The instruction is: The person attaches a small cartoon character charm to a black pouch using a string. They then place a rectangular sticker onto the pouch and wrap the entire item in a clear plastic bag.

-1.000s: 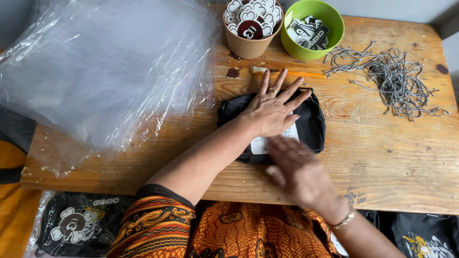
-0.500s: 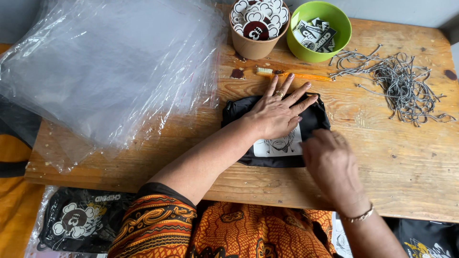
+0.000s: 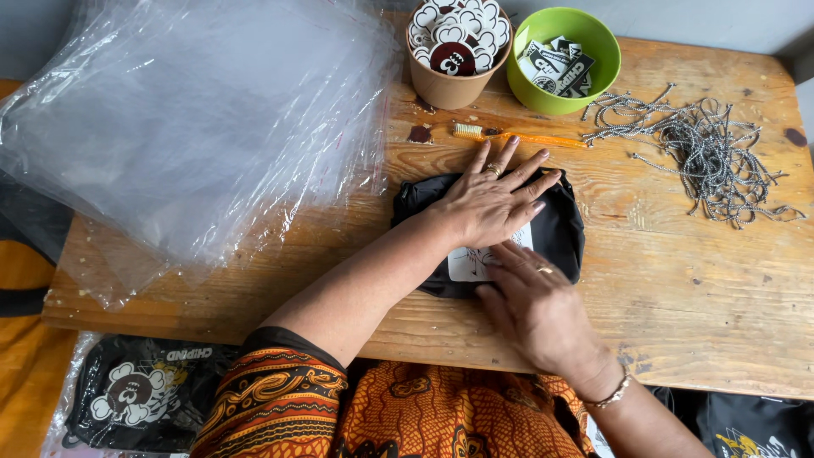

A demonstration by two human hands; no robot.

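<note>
A worn wooden table (image 3: pixel 678 280), seen from above. A folded black fabric piece (image 3: pixel 560 233) lies at centre, near the front edge. The person's left hand (image 3: pixel 492 199) reaches across from lower left, forearm slanted over the table, palm flat on the fabric w/ fingers spread wide, holding nothing. The right hand (image 3: pixel 534 305) comes in from lower right, wrist bent, fingers loosely extended & resting on a white label (image 3: pixel 469 265) on the fabric; no grip on it. Left: a stack of clear plastic bags (image 3: pixel 186 127). Back edge: a brown paper cup (image 3: pixel 458 51) of round stickers, just beside a green bowl (image 3: pixel 564 59). An orange toothbrush (image 3: pixel 517 136) lies just beyond the fabric; a heap of grey cords (image 3: pixel 704 153) at right.
</note>
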